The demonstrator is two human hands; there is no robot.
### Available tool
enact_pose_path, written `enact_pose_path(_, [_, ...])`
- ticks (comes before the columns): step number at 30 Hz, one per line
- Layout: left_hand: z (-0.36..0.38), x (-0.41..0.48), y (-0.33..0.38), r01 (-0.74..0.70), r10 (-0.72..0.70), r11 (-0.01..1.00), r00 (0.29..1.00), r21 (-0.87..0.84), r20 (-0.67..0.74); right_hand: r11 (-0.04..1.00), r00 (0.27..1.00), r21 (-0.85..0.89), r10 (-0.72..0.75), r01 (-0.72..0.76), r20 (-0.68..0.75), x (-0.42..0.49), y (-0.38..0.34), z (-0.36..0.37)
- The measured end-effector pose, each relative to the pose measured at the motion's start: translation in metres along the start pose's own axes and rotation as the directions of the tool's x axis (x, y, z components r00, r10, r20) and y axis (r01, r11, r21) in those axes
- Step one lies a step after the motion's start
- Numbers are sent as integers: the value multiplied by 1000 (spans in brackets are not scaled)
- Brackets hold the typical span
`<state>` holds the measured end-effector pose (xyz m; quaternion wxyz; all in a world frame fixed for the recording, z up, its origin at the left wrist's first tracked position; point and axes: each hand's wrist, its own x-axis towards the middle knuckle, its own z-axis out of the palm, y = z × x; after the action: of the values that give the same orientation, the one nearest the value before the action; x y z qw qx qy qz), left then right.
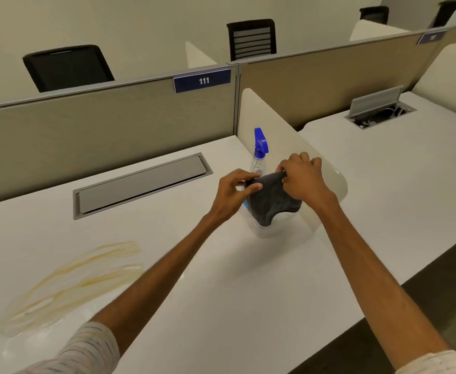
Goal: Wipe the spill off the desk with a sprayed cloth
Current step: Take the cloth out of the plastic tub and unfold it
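Gripping one dark grey cloth (270,203) by its top edge are two hands: the left hand (232,191) pinches the near-left end between thumb and fingers, the right hand (302,179) closes on the far-right end. One cloth only; it hangs down from that raised edge, long axis running roughly left to right between the hands, lower part bunched inside one clear plastic container (264,230). Container stands on the white desk (221,292) near its right edge, beside the rounded side divider (329,179). One spray bottle (259,155), blue trigger head, clear body, stands upright in or just behind the container's far side; which of the two cannot be told. One spill (70,282), yellowish streaks, lies towards the desk's near-left corner, well apart from the cloth, streaks running from near-left to far-right. One closed grey cable hatch (140,184) sits towards the desk's far edge. One blue label (202,80) reading 111 is on the rear partition.
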<state>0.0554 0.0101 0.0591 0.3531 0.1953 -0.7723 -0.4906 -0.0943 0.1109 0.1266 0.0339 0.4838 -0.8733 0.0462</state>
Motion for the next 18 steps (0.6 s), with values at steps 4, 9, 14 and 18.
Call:
enact_pose_path(4, [-30,4,18,50,-55,997,996,-66,-74,996,997,49,-68,69,-32,-11,-22,-36])
enact_pose_path(9, [-75,7,21,253,-273,916,962,-312,-18,963,989,232,-149,141,16,-15,-52,-70])
enact_pose_path(14, [-89,-2,13,444,-476,687,873,-576,105,883,950,421,-284,208,127,-3,-84,-76])
enact_pose_path(18, [-88,-28,-6,484,-612,541,788,-688,73,845,948,502,-287,182,140,17,-109,-58])
